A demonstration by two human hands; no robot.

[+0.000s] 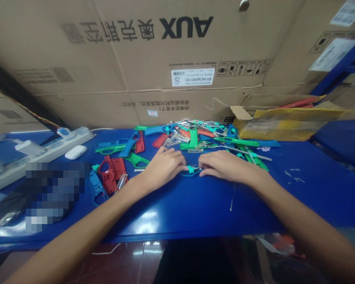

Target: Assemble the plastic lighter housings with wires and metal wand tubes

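Note:
Between my hands, just above the blue tabletop, is a blue plastic handle shell with a small teal part [191, 169] on it and thin wire-like pieces at its right end. My left hand [167, 162] pinches the shell's left end, fingers closed. From the other side my right hand [217, 163] is closed at the right end, thumb and fingertips together; its fingers hide part of what they grip. Behind the hands lies a heap of pistol-shaped plastic shells, with a green shell [193, 138] among them, plus clear tubes [176, 139] and metal rods.
Red shells [114, 173] and a blue shell [97, 184] lie at left. A white power strip [51, 152], a white case [75, 152] and a pixelated dark object [57, 193] are farther left. An open carton [284, 124] stands right. A large cardboard sheet [148, 59] closes the back.

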